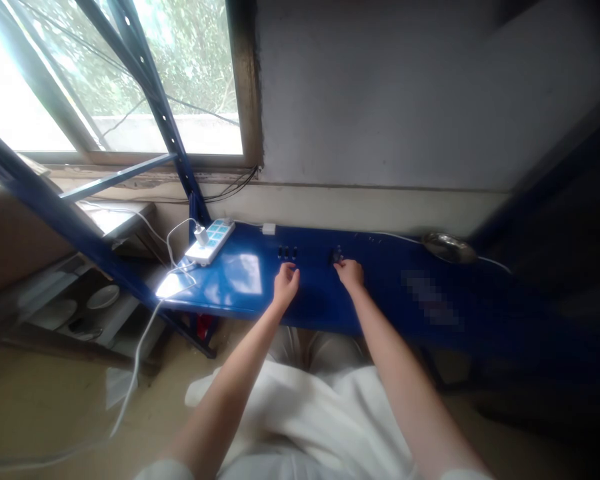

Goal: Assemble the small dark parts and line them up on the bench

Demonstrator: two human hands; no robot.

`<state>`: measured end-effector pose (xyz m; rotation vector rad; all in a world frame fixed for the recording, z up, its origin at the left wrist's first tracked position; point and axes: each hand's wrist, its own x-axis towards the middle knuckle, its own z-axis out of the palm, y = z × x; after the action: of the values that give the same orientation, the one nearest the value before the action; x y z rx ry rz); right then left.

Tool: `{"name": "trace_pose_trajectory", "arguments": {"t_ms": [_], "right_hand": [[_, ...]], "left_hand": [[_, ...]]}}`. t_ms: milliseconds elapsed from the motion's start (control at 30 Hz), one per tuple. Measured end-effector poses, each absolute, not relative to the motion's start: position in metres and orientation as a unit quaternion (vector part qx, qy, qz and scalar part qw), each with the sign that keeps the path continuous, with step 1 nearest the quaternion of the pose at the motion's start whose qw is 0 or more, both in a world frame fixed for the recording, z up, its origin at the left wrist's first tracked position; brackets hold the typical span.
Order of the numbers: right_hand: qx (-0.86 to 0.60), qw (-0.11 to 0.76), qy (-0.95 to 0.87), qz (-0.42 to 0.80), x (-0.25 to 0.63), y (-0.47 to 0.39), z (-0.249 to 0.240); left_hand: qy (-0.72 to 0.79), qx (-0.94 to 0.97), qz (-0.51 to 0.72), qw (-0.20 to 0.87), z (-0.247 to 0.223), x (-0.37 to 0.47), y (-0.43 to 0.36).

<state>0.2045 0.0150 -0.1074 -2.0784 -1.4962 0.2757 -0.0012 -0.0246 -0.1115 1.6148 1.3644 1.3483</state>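
My left hand (285, 285) is over the front half of the blue table (250, 310), its fingers curled in toward the thumb. Whatever it may hold is too small to make out. Just beyond its fingertips, three small dark pieces with pale ends (287, 253) stand side by side in a short row. To the right, my right hand (351, 273) pinches at a small dark piece with clear, shiny parts (337, 255). Its exact kind is too blurred to tell.
A white power strip (211, 241) with a plugged-in charger (201, 235) lies at the table's left end. Behind is a small white box (269, 229). A shiny metal object (449, 247) rests at the back right. A white cable (135, 367) hangs off the left side, near a blue metal post (163, 120).
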Motion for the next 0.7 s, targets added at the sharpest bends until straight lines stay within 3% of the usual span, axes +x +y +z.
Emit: {"name": "trace_pose_trajectory", "arguments": {"t_ms": [233,700], "right_hand": [[-0.79,0.242,-0.555,0.093,0.196,0.008,-0.098],[-0.773,0.273,-0.562,0.107,0.206,0.015,-0.106]], "left_hand": [[0.518,0.617,0.509,0.303,-0.111,-0.001,-0.025],[0.539,0.631,0.498,0.253,-0.105,0.003,-0.024]]}}
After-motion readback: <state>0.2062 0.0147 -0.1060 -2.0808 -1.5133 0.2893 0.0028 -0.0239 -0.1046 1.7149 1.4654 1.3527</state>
